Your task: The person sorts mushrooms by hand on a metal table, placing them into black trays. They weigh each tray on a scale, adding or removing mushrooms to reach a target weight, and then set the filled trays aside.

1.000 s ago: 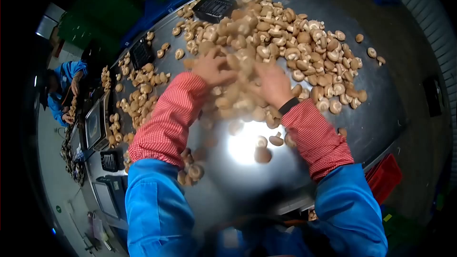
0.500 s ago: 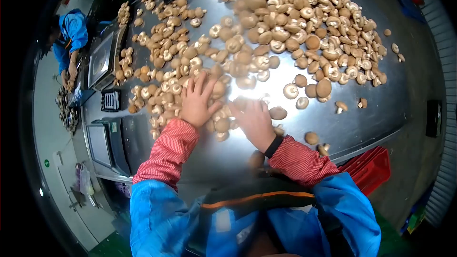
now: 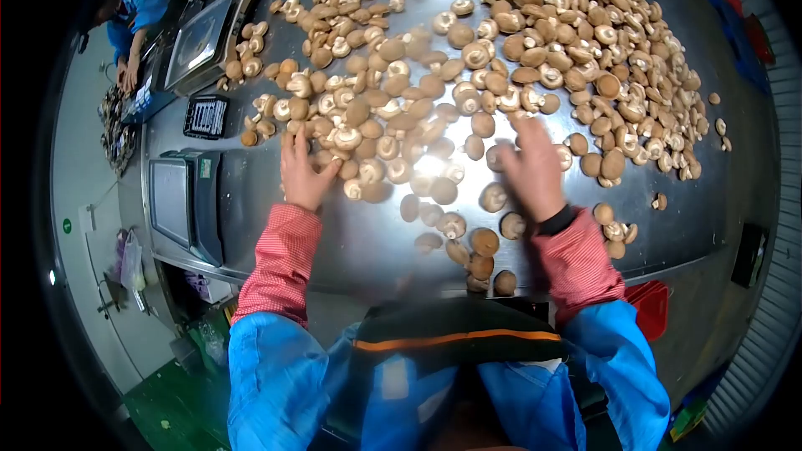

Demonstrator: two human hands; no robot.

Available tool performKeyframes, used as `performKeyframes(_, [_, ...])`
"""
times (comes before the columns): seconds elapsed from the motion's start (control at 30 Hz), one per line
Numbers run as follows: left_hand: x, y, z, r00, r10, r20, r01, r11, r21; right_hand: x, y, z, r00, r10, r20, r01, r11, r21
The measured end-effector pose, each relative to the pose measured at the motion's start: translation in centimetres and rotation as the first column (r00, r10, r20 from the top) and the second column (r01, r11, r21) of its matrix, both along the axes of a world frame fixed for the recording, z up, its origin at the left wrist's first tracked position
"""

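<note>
Two hands are being laid among the mushrooms (image 3: 501,58) on the steel table (image 3: 351,238): left hand (image 3: 302,171) and right hand (image 3: 535,169), fingers spread, nothing gripped. Raking nearward is probably being done; a cupped sweep is being required next.

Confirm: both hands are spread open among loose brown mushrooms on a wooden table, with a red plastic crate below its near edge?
No: the head view shows a shiny steel table, not a wooden one. The rest holds: left hand and right hand spread open among the loose brown mushrooms, red plastic crate below the near edge.
</note>
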State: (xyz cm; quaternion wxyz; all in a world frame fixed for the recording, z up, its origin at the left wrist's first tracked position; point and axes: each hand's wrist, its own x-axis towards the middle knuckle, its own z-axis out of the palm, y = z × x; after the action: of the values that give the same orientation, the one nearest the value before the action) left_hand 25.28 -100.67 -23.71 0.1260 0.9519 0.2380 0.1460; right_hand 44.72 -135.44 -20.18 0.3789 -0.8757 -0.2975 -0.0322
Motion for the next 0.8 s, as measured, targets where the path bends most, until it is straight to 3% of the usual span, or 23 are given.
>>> performKeyframes(0.07, [0.4,-2.4,1.6,0.991,-0.068,0.117,0.060,0.996,0.070,3.6,-0.8,-0.5,0.993,-0.120,-0.011,0.117,0.983,-0.145])
performKeyframes(0.1, [0.8,-4.4,2.5,0.986,-0.086,0.144,0.080,0.996,0.050,5.3,-1.2,-1.2,0.993,-0.077,0.088,0.091,0.982,-0.168])
performKeyframes(0.17, [1.9,-8.8,4.4,0.945,-0.301,0.131,0.308,0.951,-0.037,7.4,-0.8,-2.3,0.970,-0.081,0.227,0.141,0.955,-0.261])
performKeyframes(0.2, [2.1,-11.3,4.3,0.897,-0.375,0.235,0.406,0.908,-0.100,7.8,-0.2,-2.5,0.972,-0.097,0.212,0.172,0.914,-0.368])
performKeyframes(0.23, [1.8,-13.2,3.3,0.870,-0.476,0.129,0.491,0.862,-0.128,8.1,0.5,-2.5,0.973,-0.114,0.202,0.199,0.860,-0.470])
performKeyframes(0.27, [1.2,-14.6,2.7,0.843,-0.535,-0.064,0.534,0.845,-0.025,8.0,1.1,-3.7,0.961,-0.104,0.256,0.217,0.856,-0.469])
performKeyframes(0.3, [1.3,-14.5,2.2,0.861,-0.501,-0.089,0.499,0.866,-0.043,6.9,2.2,-2.6,0.987,-0.108,0.119,0.153,0.861,-0.484])
performKeyframes(0.37, [2.1,-13.6,1.3,0.885,-0.442,-0.143,0.434,0.897,-0.085,4.6,3.2,-2.8,0.966,0.014,0.258,0.114,0.874,-0.472])
performKeyframes(0.47, [2.8,-8.8,-0.1,0.890,-0.353,-0.288,0.362,0.932,-0.022,1.3,4.7,-3.3,0.981,0.075,0.180,-0.010,0.940,-0.342])
performKeyframes(0.5, [3.0,-7.2,0.1,0.856,-0.332,-0.397,0.410,0.903,0.128,0.0,5.2,-3.8,0.974,0.142,0.174,-0.081,0.945,-0.316])
performKeyframes(0.57, [3.0,-3.8,0.5,0.817,-0.312,-0.485,0.456,0.864,0.212,-2.9,6.8,-5.5,0.959,0.188,0.212,-0.096,0.919,-0.381])
performKeyframes(0.63, [2.7,-1.9,1.2,0.841,-0.237,-0.487,0.390,0.889,0.240,-4.9,7.7,-5.3,0.973,0.187,0.138,-0.146,0.955,-0.259])
performKeyframes(0.8, [1.2,4.2,0.8,0.868,0.073,-0.490,0.067,0.962,0.263,-8.4,7.7,-2.3,0.951,0.307,-0.045,-0.309,0.922,-0.234])
